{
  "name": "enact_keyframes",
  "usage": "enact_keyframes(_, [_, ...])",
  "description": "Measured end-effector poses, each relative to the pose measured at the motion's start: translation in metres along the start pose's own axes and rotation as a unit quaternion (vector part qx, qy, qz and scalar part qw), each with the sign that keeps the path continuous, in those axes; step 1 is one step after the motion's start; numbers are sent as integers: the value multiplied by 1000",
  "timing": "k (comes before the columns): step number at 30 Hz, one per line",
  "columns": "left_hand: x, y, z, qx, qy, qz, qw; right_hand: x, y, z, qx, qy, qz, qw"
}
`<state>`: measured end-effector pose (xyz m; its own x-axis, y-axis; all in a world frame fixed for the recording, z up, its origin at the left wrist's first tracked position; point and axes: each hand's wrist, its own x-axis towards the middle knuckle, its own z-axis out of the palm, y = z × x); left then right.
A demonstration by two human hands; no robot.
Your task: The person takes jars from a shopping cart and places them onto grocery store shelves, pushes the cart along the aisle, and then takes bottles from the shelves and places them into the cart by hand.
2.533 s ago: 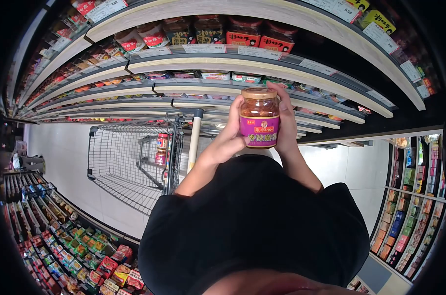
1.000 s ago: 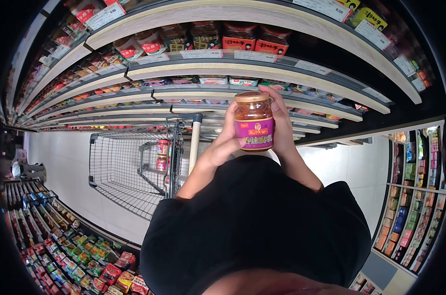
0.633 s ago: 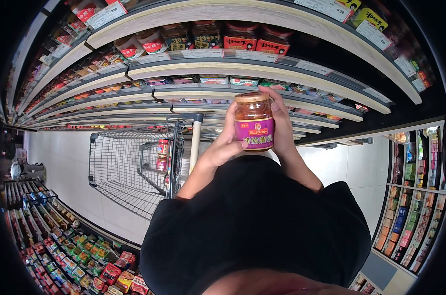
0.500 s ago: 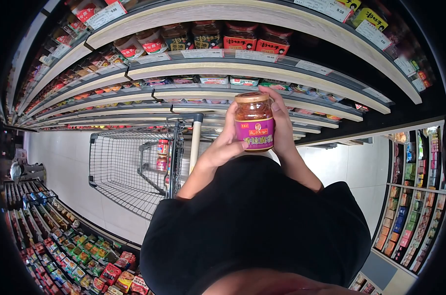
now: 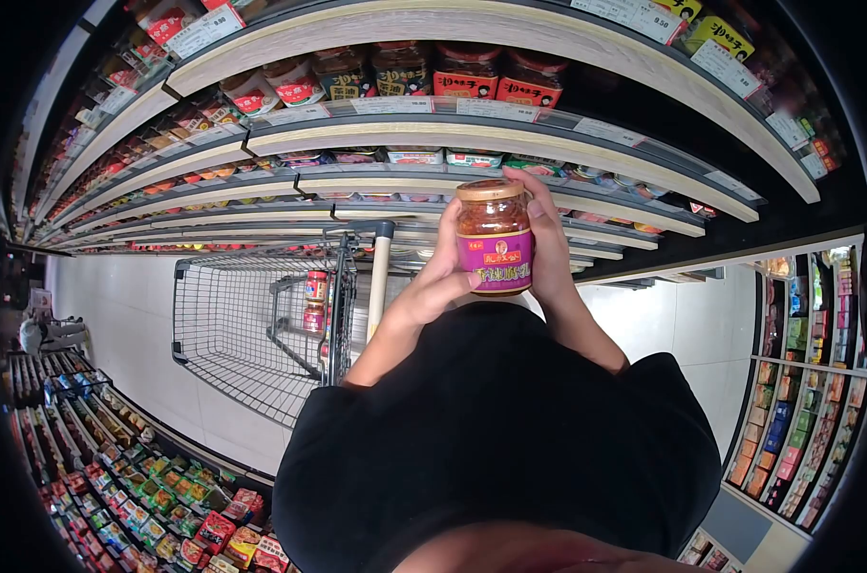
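1. Shelving (image 5: 395,24) ahead, lower tiers too foreshortened to make out.
2. To the left, cart (image 5: 379,277); small goods (image 5: 314,317) partly screened by its frame.
3. Left hand (image 5: 432,282) and right hand (image 5: 548,244) clamped on opposite sides of one jar (image 5: 494,224), upright before the chest.
4. Probably glass: stiff, weighty, slick, breakable; best held round the body.
5. Label (image 5: 496,258) lettering partly blurred.

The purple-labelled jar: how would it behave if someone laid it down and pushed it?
The purple-labelled jar is probably stiff and breakable, as its clear part looks like glass. It is likely heavy for its size, since reddish contents show beneath the lid. Laid on its side, it would probably roll, given its round body.
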<state>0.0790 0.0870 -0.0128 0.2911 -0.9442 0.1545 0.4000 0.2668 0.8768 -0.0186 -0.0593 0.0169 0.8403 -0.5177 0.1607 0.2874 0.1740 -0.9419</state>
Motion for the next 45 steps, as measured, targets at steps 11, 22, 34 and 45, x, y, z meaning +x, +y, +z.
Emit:
enact_keyframes(11, [-2, -4, -4, 8, -10, 8, 1000, -1, 0, 0, 3, -4, -1, 1000])
enact_keyframes(22, [-2, 4, -1, -3, -21, 9, 1000, -2, -2, 3, -3, -5, -14, 1000])
enact_keyframes(34, [0, 11, 5, -27, -36, 28, 999, -2, -6, 6, 3, -9, -14, 1000])
enact_keyframes(45, [1, -8, -4, 18, 44, 16, 999, 1, -5, 9, 20, 19, 32, 999])
